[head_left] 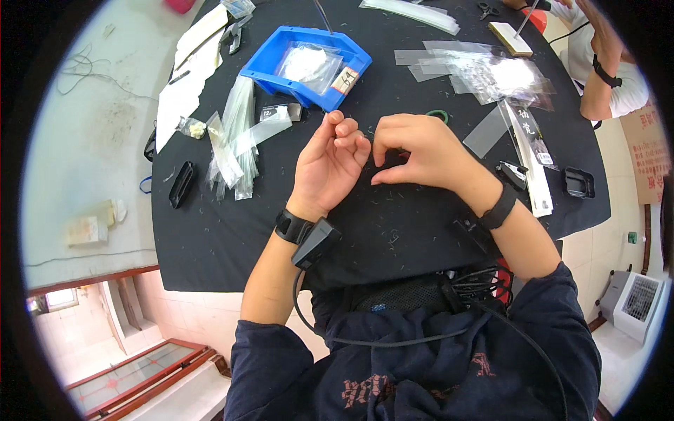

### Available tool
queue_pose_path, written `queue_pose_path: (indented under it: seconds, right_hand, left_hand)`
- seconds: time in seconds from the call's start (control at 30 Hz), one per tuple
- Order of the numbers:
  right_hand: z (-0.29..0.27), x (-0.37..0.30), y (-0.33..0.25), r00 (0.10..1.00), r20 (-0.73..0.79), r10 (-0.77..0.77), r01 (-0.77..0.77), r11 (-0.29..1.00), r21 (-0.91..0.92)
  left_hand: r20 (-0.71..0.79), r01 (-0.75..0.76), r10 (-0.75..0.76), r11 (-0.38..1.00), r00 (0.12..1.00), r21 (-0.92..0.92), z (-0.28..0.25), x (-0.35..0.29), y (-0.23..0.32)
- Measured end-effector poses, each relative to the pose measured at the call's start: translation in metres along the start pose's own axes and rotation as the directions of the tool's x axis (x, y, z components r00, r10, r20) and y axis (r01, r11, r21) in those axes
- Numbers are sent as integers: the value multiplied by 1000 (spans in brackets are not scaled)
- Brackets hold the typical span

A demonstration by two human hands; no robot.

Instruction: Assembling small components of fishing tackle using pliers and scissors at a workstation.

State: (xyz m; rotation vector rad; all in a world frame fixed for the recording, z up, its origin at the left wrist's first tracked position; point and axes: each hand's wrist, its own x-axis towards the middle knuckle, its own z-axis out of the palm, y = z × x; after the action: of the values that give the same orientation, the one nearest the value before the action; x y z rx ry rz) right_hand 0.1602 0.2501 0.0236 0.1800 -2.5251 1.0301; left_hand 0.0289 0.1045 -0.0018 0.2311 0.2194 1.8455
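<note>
My left hand [330, 161] is raised over the black tablecloth, palm turned up. Its fingers curl in and the thumb and a fingertip meet; anything between them is too small to make out. Just right of it, my right hand [421, 151] arches with its back up, a gap between thumb and index finger and nothing seen in it. The two hands are close but apart. Beyond them stands a blue bin [256, 67] holding a clear bag of white material [309, 67]. A green ring [438, 114] lies partly behind my right hand.
Clear plastic strips [242, 140] and a small box [281, 112] lie left. Flat clear sleeves [491, 74], a long white packet [530, 161], a stapler-like tool [512, 174] and a black tray [579, 182] are right. Another person's arm [600, 77] is at far right.
</note>
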Motion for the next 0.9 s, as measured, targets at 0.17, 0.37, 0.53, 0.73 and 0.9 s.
queue_pose_path:
  seconds: [0.17, 0.37, 0.53, 0.73, 0.9]
  right_hand:
    - [14, 1, -6, 984, -173, -41, 31, 998, -58]
    - [17, -3, -4, 976, -144, 162, -150, 985, 90]
    - [20, -2, 2, 979, -107, 176, -154, 970, 189]
    - [16, -1, 3, 978, -99, 185, -149, 946, 288]
    - [2, 1, 7, 966, -134, 222, -185, 952, 245]
  left_hand:
    - [-7, -27, 27, 1000, 1000, -14, -2, 1, 0]
    - [57, -38, 40, 998, 998, -44, -2, 1, 0]
    - [33, -50, 51, 998, 998, -26, -1, 1, -1]
    - [42, -60, 61, 998, 997, -20, -1, 1, 0]
    - [49, -57, 58, 998, 997, -22, -1, 1, 2]
